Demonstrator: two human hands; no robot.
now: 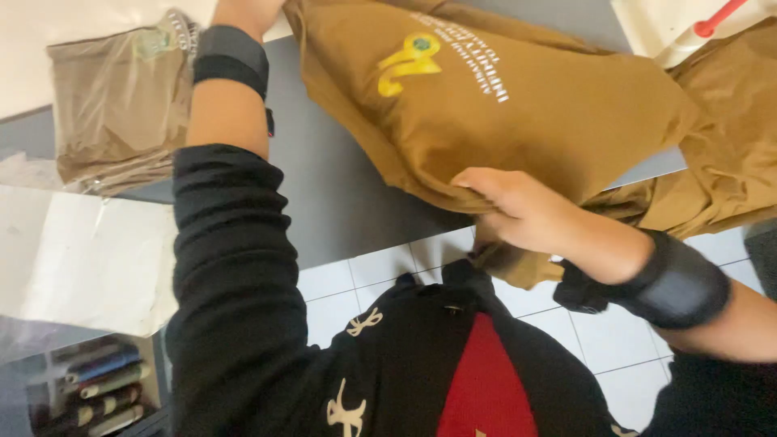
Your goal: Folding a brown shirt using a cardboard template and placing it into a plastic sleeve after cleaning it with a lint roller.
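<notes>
**Both hands on a mustard-brown garment at a grey table**

1. Table (pixel 340 194): grey top, running from 9 o'clock to 3 o'clock across the upper half of the view. White floor tiles (pixel 615 340) show below its near edge.

2. Mustard-brown garment (pixel 518 105): lies on the table from 12 o'clock to 3 o'clock, with a yellow emblem and white print facing up. Its lower edge hangs over the near table edge.

3. Bagged folded garment (pixel 117 101): tan, in clear plastic, at 10 o'clock, well apart from the mustard-brown garment.

4. Clear plastic sheet (pixel 81 259): at 9 o'clock, left of the black sleeve.

5. Right hand (pixel 526 210): at centre, fingers closed, pinching the garment's lower edge. A black wrist band sits behind it at 4 o'clock.

6. Left hand (pixel 243 12): at 11 o'clock, mostly cut off by the top edge, touching the garment's upper left corner. Its grip cannot be determined. A black wrist band sits just below it.
</notes>
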